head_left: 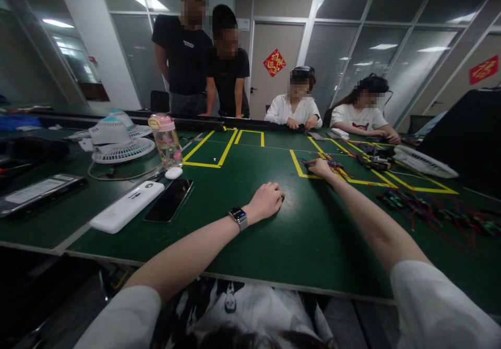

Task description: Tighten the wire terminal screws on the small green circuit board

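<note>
My left hand (266,201) rests on the green table (250,250) with its fingers curled together. A small dark thing (282,199) shows at its fingertips, too small to name. On that wrist is a smartwatch (237,215). Stretched farther forward, my right hand (321,168) is over a yellow tape outline (296,164). Its fingers are pinched at thin dark wires (305,162), partly hidden by the hand. Just to the right of it lies a pile of red and blue wires (335,166).
At left are a white power bank (127,207), a black phone (169,200), a pink-lidded bottle (167,143) and fans (123,148). More tangled wires (426,205) and a white grille (425,162) lie at right. Several people are across the table.
</note>
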Available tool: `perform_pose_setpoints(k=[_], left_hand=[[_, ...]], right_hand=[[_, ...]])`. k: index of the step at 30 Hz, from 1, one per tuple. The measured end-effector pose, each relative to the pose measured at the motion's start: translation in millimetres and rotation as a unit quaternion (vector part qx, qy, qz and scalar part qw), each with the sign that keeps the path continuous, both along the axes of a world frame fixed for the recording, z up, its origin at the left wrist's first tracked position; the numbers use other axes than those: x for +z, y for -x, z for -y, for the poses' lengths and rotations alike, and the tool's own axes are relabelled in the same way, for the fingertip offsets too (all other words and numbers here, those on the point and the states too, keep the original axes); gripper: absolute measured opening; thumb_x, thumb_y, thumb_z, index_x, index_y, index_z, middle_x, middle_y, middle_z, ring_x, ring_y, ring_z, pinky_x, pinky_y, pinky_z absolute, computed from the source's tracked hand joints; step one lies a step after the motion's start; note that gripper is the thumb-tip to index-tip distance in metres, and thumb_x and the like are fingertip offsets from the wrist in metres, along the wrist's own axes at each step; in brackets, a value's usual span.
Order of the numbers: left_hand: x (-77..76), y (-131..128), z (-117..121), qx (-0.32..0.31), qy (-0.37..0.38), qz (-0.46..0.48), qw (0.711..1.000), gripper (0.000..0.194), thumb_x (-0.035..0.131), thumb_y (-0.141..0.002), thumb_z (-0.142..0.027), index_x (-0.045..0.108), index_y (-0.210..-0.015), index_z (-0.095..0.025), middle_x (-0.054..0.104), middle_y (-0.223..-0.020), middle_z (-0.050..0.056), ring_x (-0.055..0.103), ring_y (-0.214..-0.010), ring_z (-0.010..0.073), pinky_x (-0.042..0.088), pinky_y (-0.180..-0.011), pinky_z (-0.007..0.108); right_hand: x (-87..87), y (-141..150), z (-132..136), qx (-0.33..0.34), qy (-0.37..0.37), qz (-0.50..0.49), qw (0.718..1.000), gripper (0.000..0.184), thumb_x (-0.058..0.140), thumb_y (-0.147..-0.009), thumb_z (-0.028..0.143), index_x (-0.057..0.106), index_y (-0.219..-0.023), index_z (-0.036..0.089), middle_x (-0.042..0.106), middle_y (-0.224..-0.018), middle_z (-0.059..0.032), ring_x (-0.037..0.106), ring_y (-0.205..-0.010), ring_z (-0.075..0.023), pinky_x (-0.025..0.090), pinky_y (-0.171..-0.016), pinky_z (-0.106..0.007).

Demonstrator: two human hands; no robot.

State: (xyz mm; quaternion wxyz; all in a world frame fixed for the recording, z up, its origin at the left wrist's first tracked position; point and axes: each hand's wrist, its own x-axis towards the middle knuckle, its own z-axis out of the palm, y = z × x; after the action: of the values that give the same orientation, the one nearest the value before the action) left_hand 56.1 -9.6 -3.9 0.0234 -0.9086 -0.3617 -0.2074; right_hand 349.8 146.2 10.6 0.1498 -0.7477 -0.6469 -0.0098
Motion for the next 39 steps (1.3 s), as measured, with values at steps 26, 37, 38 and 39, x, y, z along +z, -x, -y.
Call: perform_pose_setpoints(k=[26, 37, 38, 39], left_hand=[[1.3, 0, -1, 0.000, -0.001, -0.010, 1.000, 0.024, 0.049, -0.096, -0.018, 0.071, -0.107, -0.016, 0.064, -0.106, 0.009, 0.058, -0.096, 0.0207, 0.049, -0.084, 0.033], [1.3, -1, 0, 0.003, -0.003, -0.011, 1.000, 0.025, 0.048, -0.096, -0.018, 0.071, -0.106, -0.016, 0.063, -0.105, 0.009, 0.058, -0.095, 0.0207, 0.048, -0.084, 0.033], [0.9, -1, -1, 0.003, -0.004, -0.011, 1.000, 0.025, 0.048, -0.096, -0.018, 0.071, -0.106, -0.016, 0.063, -0.105, 0.009, 0.058, -0.095, 0.0208, 0.048, -0.084, 0.033], [0.4, -1, -1, 0.003, -0.005, -0.010, 1.000, 0.025, 0.048, -0.096, -0.019, 0.071, -0.105, -0.016, 0.063, -0.105, 0.009, 0.058, -0.095, 0.0208, 0.049, -0.084, 0.033]], right_hand=[[24.4, 10, 22, 0.091, 0.123, -0.030, 0.988, 0.062, 0.074, -0.066, 0.018, 0.065, -0.126, 0.011, 0.076, -0.099, -0.0097, 0.070, -0.084, -0.0211, 0.053, -0.072, -0.024], [14.4, 27, 51, 0.138, 0.062, -0.004, 0.988, 0.030, 0.068, -0.070, 0.011, 0.076, -0.098, 0.016, 0.076, -0.086, -0.0049, 0.070, -0.081, -0.0188, 0.050, -0.069, -0.021], [13.2, 32, 55, 0.155, 0.056, -0.003, 0.986, 0.030, 0.068, -0.070, 0.010, 0.077, -0.097, 0.017, 0.077, -0.086, -0.0050, 0.070, -0.082, -0.0189, 0.050, -0.070, -0.021], [11.7, 38, 60, 0.171, 0.049, -0.004, 0.984, 0.029, 0.068, -0.071, 0.010, 0.078, -0.096, 0.017, 0.077, -0.086, -0.0055, 0.070, -0.082, -0.0192, 0.050, -0.072, -0.021]])
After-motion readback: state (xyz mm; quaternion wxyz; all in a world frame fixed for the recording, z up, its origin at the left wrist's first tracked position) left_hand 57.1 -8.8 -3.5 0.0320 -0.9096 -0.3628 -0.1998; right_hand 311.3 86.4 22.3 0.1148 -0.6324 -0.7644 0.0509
